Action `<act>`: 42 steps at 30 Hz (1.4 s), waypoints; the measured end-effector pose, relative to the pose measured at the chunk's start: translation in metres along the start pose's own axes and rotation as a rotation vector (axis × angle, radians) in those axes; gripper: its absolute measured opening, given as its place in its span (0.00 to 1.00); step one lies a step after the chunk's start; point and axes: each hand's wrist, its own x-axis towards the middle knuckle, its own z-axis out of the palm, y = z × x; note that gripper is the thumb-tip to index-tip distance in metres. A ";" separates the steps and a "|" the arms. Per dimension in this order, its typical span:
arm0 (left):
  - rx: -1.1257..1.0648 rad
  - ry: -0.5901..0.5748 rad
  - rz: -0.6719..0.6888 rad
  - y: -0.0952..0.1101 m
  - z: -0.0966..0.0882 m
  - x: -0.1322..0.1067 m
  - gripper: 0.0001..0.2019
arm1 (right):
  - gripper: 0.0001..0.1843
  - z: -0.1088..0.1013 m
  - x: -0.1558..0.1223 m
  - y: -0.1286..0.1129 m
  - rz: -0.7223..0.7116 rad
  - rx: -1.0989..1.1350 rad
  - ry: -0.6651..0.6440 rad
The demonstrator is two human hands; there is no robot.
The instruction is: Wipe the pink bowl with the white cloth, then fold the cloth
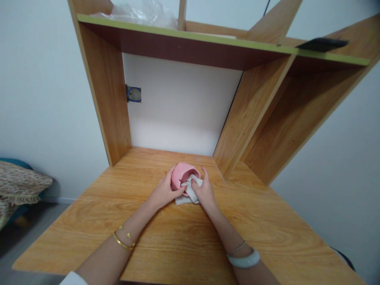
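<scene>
A pink cup (pixel 181 175) lies tilted on its side near the back middle of the wooden desk (pixel 166 237). My left hand (pixel 164 192) wraps round the cup's left side and holds it. My right hand (pixel 204 192) is closed on a pale grey cloth (pixel 190 194) and presses part of it into the cup's mouth. The rest of the cloth lies on the desk under both hands.
A wooden hutch rises behind the desk, with an upright panel (pixel 243 118) right of the hands and a green-edged shelf (pixel 208 39) overhead. A clear plastic bag (pixel 142 14) and a black flat object (pixel 322 43) lie on the shelf. A patterned fabric (pixel 18 182) sits at far left.
</scene>
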 end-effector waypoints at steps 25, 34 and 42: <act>0.059 0.036 0.027 -0.001 -0.002 0.000 0.42 | 0.35 -0.006 -0.003 -0.001 -0.047 -0.096 -0.013; -0.098 -0.038 0.043 0.006 0.003 -0.002 0.41 | 0.32 -0.001 -0.001 -0.002 -0.067 0.089 0.042; 0.166 0.008 -0.054 0.006 -0.005 -0.001 0.38 | 0.38 -0.013 -0.002 -0.013 -0.061 -0.274 0.022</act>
